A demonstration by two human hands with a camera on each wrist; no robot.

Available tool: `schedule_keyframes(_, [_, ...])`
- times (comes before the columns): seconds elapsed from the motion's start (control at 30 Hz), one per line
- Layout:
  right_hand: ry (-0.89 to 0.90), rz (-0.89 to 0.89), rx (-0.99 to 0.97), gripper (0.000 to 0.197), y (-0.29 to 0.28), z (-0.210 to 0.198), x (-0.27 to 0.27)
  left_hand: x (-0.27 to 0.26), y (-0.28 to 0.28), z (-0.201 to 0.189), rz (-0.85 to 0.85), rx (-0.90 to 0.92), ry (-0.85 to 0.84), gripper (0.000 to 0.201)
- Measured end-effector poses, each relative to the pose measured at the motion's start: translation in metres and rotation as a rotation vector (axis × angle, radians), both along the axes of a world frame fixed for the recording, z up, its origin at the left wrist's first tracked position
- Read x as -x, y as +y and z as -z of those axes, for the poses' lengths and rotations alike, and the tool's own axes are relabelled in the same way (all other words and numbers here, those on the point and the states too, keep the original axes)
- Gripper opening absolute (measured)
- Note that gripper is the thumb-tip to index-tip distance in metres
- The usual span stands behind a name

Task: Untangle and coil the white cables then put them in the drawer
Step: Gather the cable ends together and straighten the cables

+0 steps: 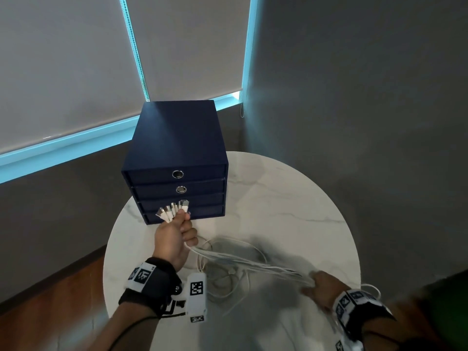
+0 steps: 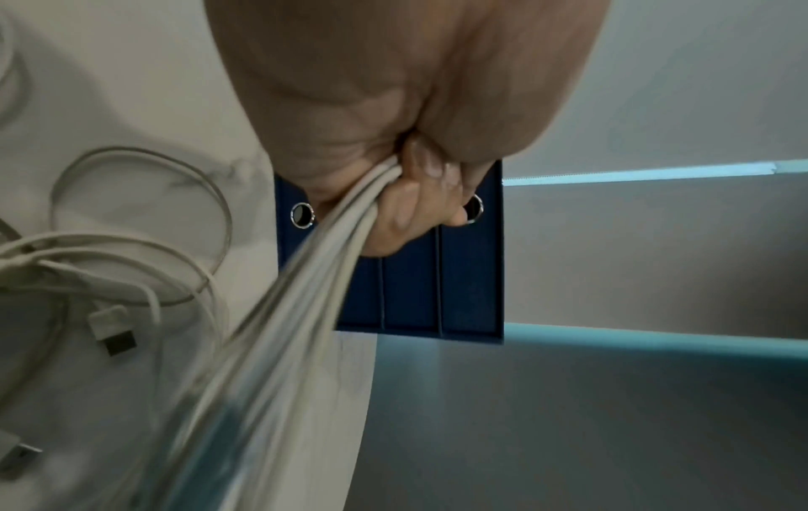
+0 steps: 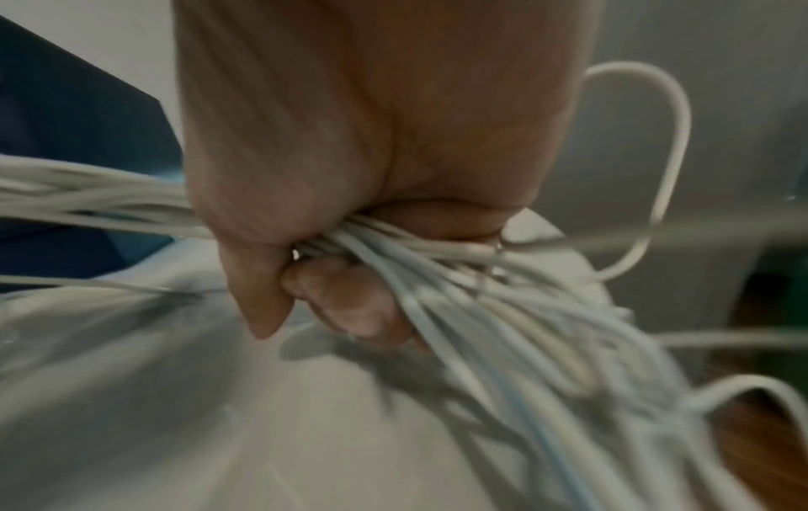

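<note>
Several white cables [image 1: 248, 263] stretch in a bundle across the round marble table [image 1: 291, 198]. My left hand [image 1: 174, 236] grips one end of the bundle in a fist, with the plug ends [image 1: 172, 210] fanning out above it, just in front of the blue drawer unit [image 1: 174, 158]. In the left wrist view the cables [image 2: 306, 294] run out from under my curled fingers [image 2: 411, 207]. My right hand [image 1: 319, 285] grips the same bundle near the table's right front edge; the cables [image 3: 437, 276] pass through its fist [image 3: 349, 207]. All drawers look closed.
Loose loops of cable and plugs [image 1: 228, 277] lie on the table between my hands; a USB plug [image 2: 113, 332] shows in the left wrist view. Cable tails [image 3: 647, 173] trail past the table's edge. Window blinds and a grey wall stand behind.
</note>
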State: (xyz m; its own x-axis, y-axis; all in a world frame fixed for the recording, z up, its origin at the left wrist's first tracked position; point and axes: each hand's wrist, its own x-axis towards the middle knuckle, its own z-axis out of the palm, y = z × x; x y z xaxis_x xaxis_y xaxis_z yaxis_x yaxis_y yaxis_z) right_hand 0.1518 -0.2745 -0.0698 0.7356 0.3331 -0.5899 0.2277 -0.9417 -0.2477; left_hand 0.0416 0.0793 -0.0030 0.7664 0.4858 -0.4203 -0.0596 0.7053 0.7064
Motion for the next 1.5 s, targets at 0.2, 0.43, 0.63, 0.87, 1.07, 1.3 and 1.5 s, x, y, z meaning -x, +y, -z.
schedule_keyframes(0.2, [-0.009, 0.080, 0.059, 0.018, -0.054, 0.012, -0.022, 0.014, 0.003, 0.009, 0.129, -0.059, 0.095, 0.032])
schedule_keyframes(0.43, [-0.449, 0.262, 0.102, 0.019, -0.077, -0.004, -0.065, 0.033, -0.017, 0.015, 0.421, -0.193, 0.264, 0.030])
schedule_keyframes(0.63, [-0.037, -0.053, 0.306, 0.039, -0.061, 0.023, -0.060, 0.033, -0.023, 0.022, 0.395, -0.312, 0.311, 0.033])
schedule_keyframes(0.87, [0.028, -0.187, 0.060, 0.063, 0.030, -0.029, -0.052, 0.040, -0.022, 0.033, 0.265, -0.340, 0.347, 0.031])
schedule_keyframes(1.07, [-0.138, -0.237, -0.606, 0.004, 0.139, -0.065, 0.002, 0.045, -0.016, 0.039, 0.203, -0.336, 0.342, 0.029])
schedule_keyframes(1.3, [-0.072, -0.499, -0.144, 0.025, 0.189, -0.032, 0.054, 0.053, -0.014, 0.038, 0.167, -0.314, 0.344, 0.029])
schedule_keyframes(1.5, [-0.033, -0.383, -0.192, 0.029, 0.173, -0.006, 0.051, 0.053, -0.019, 0.035, 0.163, -0.323, 0.325, 0.030])
